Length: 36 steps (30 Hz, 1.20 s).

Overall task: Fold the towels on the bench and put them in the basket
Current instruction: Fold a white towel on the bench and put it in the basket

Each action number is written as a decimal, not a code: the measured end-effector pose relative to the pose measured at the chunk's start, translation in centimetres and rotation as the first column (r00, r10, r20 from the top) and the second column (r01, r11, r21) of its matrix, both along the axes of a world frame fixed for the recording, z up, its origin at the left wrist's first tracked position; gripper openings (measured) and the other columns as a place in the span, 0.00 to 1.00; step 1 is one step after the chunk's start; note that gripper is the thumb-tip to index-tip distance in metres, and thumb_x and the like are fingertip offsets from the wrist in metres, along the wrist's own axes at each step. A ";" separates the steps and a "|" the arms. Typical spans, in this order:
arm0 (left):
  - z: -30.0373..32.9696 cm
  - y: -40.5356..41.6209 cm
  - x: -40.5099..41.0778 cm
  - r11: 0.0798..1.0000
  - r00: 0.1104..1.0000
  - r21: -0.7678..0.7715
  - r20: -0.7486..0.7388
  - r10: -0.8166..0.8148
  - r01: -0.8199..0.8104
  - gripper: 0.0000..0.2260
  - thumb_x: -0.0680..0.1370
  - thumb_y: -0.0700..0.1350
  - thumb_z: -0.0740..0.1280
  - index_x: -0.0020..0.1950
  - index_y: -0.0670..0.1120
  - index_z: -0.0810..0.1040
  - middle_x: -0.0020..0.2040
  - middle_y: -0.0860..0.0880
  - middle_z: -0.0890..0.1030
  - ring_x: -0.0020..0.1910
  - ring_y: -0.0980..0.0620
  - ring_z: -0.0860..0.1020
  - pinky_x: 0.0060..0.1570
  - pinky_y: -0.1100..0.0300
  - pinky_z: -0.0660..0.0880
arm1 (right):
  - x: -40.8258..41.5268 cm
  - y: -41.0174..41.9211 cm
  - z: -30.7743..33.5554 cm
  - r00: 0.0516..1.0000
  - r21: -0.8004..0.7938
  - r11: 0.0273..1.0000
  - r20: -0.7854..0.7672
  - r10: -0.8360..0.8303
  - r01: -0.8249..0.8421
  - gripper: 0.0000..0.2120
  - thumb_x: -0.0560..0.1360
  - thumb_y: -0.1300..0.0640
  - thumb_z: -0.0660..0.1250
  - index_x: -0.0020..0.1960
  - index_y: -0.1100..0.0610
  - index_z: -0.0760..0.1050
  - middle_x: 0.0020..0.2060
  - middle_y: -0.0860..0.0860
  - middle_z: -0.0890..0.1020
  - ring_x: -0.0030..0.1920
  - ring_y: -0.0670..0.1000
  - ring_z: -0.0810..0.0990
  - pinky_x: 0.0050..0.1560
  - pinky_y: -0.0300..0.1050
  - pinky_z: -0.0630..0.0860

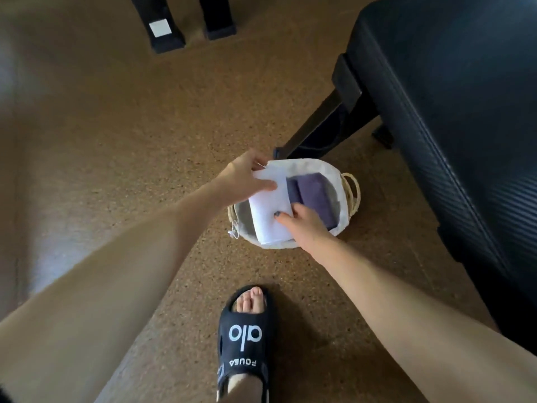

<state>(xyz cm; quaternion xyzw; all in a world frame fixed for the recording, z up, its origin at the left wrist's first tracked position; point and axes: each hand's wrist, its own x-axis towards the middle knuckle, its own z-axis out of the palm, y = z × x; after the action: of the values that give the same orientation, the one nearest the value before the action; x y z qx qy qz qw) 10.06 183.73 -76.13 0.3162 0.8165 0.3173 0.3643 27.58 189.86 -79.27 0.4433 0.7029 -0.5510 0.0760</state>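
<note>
Both arms reach down to a small round wicker basket with a pale cloth lining (337, 173) that sits on the speckled brown cork floor (116, 126), just beside the near leg of the black padded bench (450, 97). The left hand (247, 173) pinches the far end of a folded white towel (268, 210), thumb on top and fingers underneath, at the basket's far left rim. The right hand (302, 222) grips the towel's right edge, its dark-painted thumbnail lying on the white cloth and its fingers tucked below. The towel lies across the left half of the basket, tilted, its near end over the near rim. A folded purple towel (315, 196) rests inside the right half, touching the white one. A foot in a black slide sandal with white lettering (245, 341) stands on the floor nearer the person. Two dark furniture legs (186, 21) stand well apart at the far edge.
</note>
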 end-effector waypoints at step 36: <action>-10.5 -0.4 2.8 0.768 0.585 -0.549 -0.519 -0.623 0.330 0.26 0.79 0.51 0.67 0.74 0.44 0.63 0.75 0.42 0.61 0.74 0.43 0.64 0.67 0.50 0.72 | -4.1 -0.2 -8.2 0.853 0.290 0.818 0.334 0.401 -0.497 0.15 0.84 0.51 0.56 0.66 0.59 0.69 0.59 0.58 0.76 0.57 0.62 0.80 0.43 0.49 0.66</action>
<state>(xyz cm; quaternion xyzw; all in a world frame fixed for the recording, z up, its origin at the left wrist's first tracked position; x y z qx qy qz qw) 12.84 183.30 -86.64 0.5403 0.8174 -0.1044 0.1703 23.51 189.64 -87.50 0.3372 0.8620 -0.3140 0.2114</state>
